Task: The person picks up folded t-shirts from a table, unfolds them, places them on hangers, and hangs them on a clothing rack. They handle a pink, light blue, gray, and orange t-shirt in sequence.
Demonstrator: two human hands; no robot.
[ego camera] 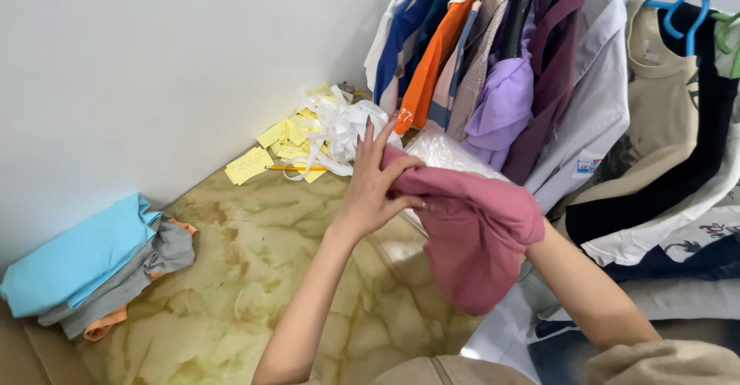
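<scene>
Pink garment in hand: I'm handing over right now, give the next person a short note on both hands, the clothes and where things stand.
Left hand: gripping the pink garment at its upper edge, fingers spread.
Right hand: hidden inside the garment, forearm showing; grip cannot be told.
Garment is held in the air over the marbled floor, not folded.
Done: folded stack, blue on top, lies by the wall.
Left: shirts on hangers at the right; yellow paper slips sit in the corner.

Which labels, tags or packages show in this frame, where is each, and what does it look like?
Yellow paper slips: loose rectangular heap on the floor by the wall.
White strips: tangled pile beside the slips.
Clear plastic bag: crinkled, behind the pink garment held by the left hand.
Small tag: white, blue and red rectangle on a hanging white shirt.
</scene>
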